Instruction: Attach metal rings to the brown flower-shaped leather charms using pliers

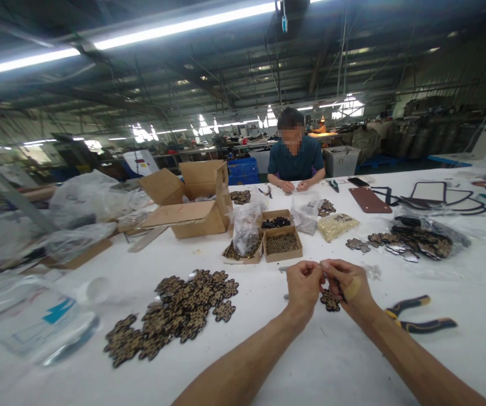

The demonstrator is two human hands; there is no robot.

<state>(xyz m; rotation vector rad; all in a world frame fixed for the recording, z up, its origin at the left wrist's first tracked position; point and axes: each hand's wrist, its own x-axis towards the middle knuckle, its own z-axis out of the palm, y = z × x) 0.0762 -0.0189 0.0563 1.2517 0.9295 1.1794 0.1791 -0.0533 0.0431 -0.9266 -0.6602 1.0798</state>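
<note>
My left hand and my right hand meet fingertip to fingertip above the white table, both closed in a pinch. What the left fingertips hold is too small and hidden to make out. Just under the right fingers shows a flower-shaped leopard-print patch with a dark edge, seemingly gripped by that hand. A tan plaster covers part of the back of my right hand. Black-and-yellow pliers lie beside my right forearm. Left of my hands spreads a heap of similar leopard-print patches.
Ahead stand small boxes of brass-coloured parts and black parts, plus an open carton. More patches and a bag of yellowish bits lie to the right. A co-worker sits across the table.
</note>
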